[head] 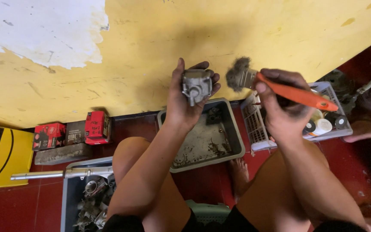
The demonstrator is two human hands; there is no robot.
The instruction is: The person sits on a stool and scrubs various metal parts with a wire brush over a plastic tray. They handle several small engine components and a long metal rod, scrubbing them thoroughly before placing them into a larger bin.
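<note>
We are in the middle of cleaning: our left hand point(184, 101) holds a small grey metal engine part point(196, 86), which looks like a carburettor body, raised above the far end of the grey tray point(236, 137) that sits on the red floor between our knees. The grip of that hand is closed around the part from behind, thumb on one side and fingers curled over the top, so the part's face is turned toward us. Our right hand point(282, 103) is wrapped shut around the orange handle of a paintbrush point(280, 88), whose dirty, splayed bristles sit just to the right of the part, close to it but not quite touching as far as we can see.

The tray below holds a film of dirty liquid and dark bits of grit. To the tray's right stands a white slatted basket point(256, 129) with a few small bottles in it; to the tray's left, nearer us, is a grey bin of metal parts point(71, 197) with a steel tube lying across it. Beyond that bin, against the yellow wall, sit two red boxes point(74, 131).

We judge the brushing stroke to be the step in hand. The next move calls for bringing the bristles across onto the part while keeping it steady over the tray, so loosened dirt falls in.
</note>
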